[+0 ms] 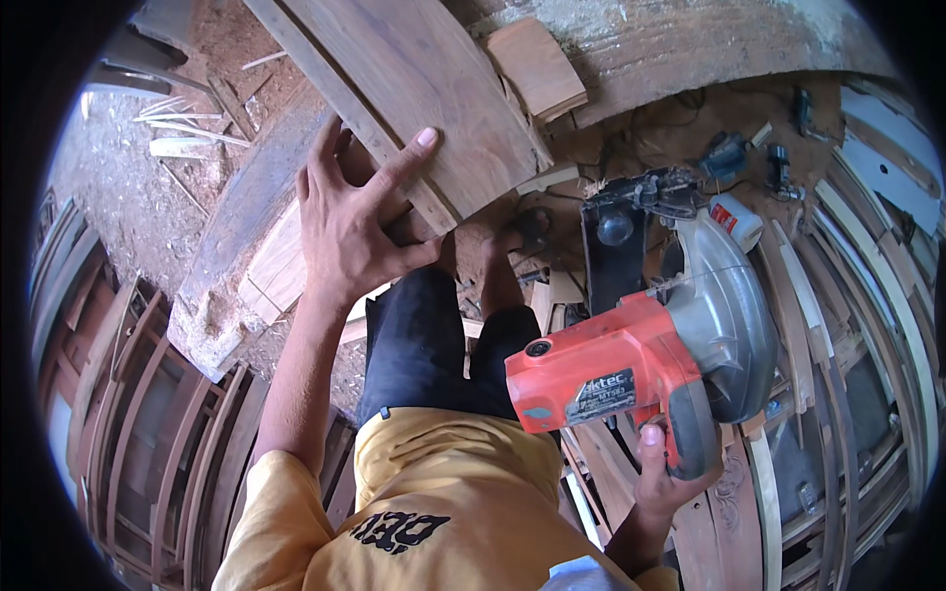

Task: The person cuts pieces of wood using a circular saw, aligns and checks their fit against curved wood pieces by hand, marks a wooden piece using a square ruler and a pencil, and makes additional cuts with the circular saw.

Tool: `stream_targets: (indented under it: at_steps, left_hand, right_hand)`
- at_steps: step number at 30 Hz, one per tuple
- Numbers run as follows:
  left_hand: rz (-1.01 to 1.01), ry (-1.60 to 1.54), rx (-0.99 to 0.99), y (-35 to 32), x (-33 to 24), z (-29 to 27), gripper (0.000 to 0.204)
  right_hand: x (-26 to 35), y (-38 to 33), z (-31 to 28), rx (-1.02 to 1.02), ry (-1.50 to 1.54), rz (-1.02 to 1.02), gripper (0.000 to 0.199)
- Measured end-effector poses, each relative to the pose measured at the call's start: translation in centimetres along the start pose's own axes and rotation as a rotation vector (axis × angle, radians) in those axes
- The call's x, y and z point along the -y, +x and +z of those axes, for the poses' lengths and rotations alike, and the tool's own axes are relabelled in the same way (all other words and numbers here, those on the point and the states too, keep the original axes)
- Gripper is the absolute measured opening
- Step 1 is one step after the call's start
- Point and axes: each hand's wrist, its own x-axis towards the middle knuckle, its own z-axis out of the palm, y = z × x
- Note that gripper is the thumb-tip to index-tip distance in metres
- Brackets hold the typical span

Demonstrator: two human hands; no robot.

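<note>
We see the red circular saw [601, 369] at right of centre, raised beside the person's legs, its silver blade guard [719, 305] to the right and its black base plate [616, 246] turned away from the body. The right hand [665, 488] has its grip closed around the saw's rear handle, thumb near the trigger. Up and to the left, we find the wide brown board [434, 89]; the left hand [350, 236] grips its near left edge, thumb on top and fingers curled beneath. A smaller piece of wood [537, 69] lies just beside the board. Farther out we notice a white bottle [736, 221], a teal power tool [724, 158], pale slivers [182, 146] on the dusty ground, and wooden strips [163, 394] along both sides.
</note>
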Motion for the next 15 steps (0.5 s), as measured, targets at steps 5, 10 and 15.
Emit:
stream_targets:
  at_steps: [5, 10, 15]
  left_hand:
    - [-0.004, 0.022, 0.008, -0.1, 0.1, 0.1, 0.103]
    - [0.006, -0.002, -0.014, -0.3, 0.4, 0.3, 0.104]
    - [0.012, 0.019, -0.004, -0.1, 0.2, 0.0, 0.104]
  right_hand:
    - [2.3, 0.6, 0.1, 0.009, -0.14, -0.131, 0.032]
    - [2.8, 0.8, 0.4, 0.046, -0.174, -0.262, 0.035]
    - [3.2, 0.9, 1.1, 0.067, -0.042, -0.264, 0.042]
